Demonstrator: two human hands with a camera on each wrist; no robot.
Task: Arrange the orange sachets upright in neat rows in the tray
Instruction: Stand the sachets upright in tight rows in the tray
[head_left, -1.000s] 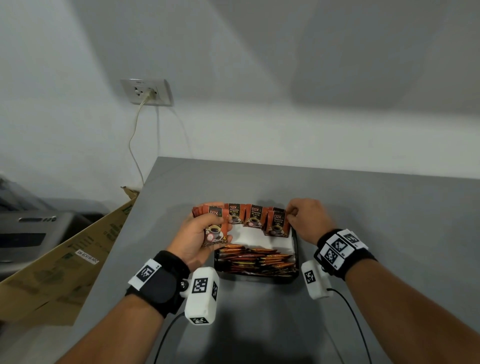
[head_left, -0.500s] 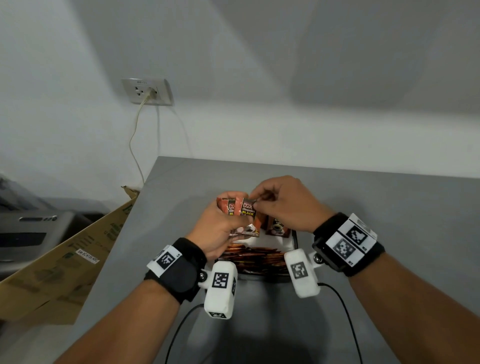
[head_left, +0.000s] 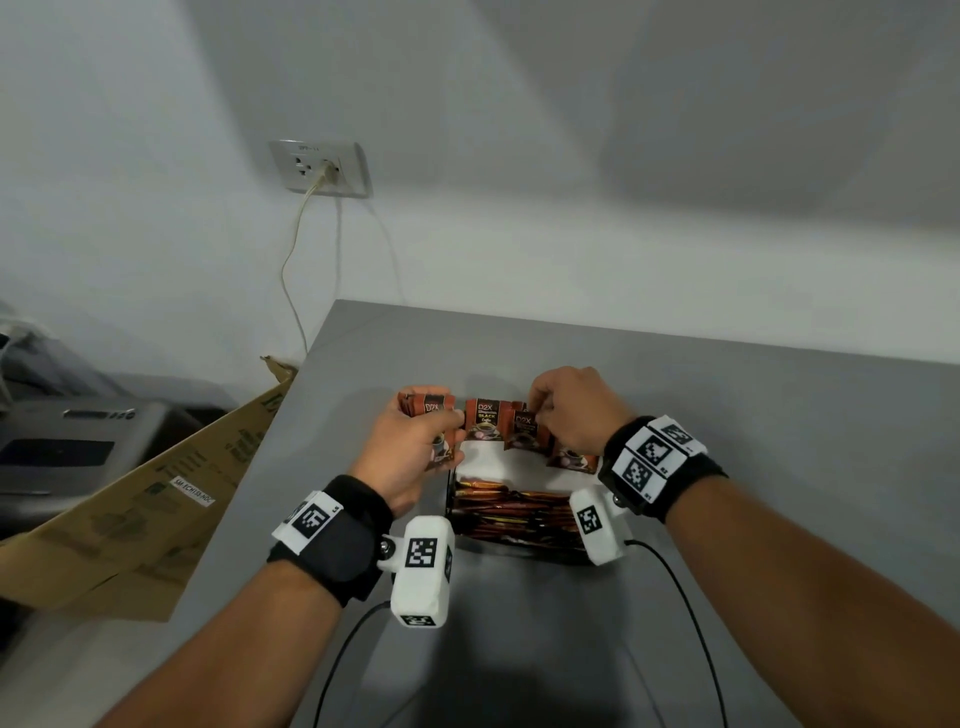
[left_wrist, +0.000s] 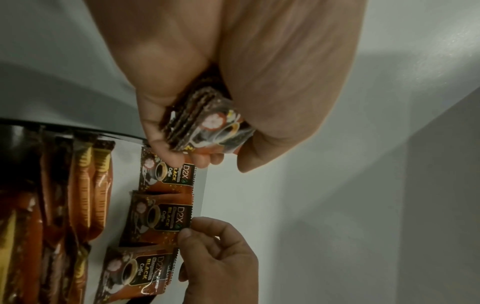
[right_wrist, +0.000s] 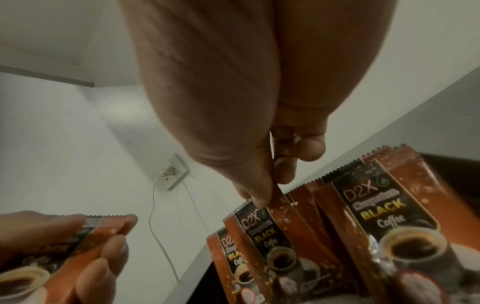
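A black tray (head_left: 450, 501) with a white floor sits on the grey table (head_left: 727, 415). Orange D2X coffee sachets (head_left: 485, 426) stand upright in a row along its far wall. My left hand (head_left: 415, 452) grips a small stack of orange sachets (head_left: 430, 409) just left of the tray, also seen as the stack (left_wrist: 202, 127). My right hand (head_left: 566, 410) pinches the top edge of a standing sachet (head_left: 524, 434) in the row, with thumb and forefinger on that sachet (right_wrist: 259, 228). The row's right end is hidden behind my right wrist.
Long stick sachets (head_left: 511, 512) lie flat in the tray's near half. A cardboard box (head_left: 130, 514) leans against the table's left edge, with a grey machine (head_left: 67, 447) behind it. A wall socket (head_left: 319, 169) with a cable is on the back wall.
Half a second ago both hands met above the tray over the stack. Now my right hand has come down with one sachet into the back row, and my left hand has moved left.
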